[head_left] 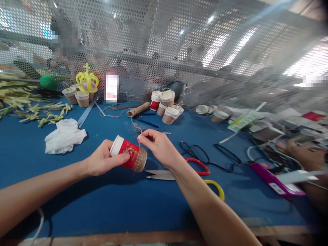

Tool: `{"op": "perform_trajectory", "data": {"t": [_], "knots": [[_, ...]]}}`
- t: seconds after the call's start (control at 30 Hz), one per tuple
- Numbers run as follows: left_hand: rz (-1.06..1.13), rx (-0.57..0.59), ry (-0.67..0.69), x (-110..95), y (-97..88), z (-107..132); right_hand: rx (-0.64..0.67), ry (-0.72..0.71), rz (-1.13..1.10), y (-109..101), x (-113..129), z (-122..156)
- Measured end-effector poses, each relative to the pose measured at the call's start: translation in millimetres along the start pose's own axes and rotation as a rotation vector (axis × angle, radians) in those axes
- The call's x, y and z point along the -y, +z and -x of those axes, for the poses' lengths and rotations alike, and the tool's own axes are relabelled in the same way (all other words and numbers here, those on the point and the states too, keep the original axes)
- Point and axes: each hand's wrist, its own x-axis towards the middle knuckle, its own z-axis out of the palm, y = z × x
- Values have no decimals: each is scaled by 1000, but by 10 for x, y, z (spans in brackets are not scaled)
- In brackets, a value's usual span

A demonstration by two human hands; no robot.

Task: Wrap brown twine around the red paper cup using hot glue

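A red and white paper cup (131, 154) lies tilted in my left hand (106, 159), whose thumb presses on its side. Brown twine (140, 160) is wound round the cup's lower end. My right hand (157, 145) pinches the strand just above the winding. From there the strand runs back to a roll of twine (138, 110) on the blue table. Under my right forearm lie scissors (161, 175) with a red and a yellow handle loop, partly hidden by the arm.
Twine-wrapped cups (169, 114) stand at the back, near a yellow crown-shaped piece (87, 82). A crumpled white cloth (64, 136) is on the left. Black cord (196, 152) and a purple power strip (276, 181) lie right, beside another person's hand (304, 153). Perforated metal (143, 51) closes the back.
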Motion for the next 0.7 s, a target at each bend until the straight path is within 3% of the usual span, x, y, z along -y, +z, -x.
{"op": "perform_trajectory", "data": {"t": [0.7], "knots": [[-43, 21, 46, 35, -23, 12, -19, -19, -3, -26, 24, 17]]}}
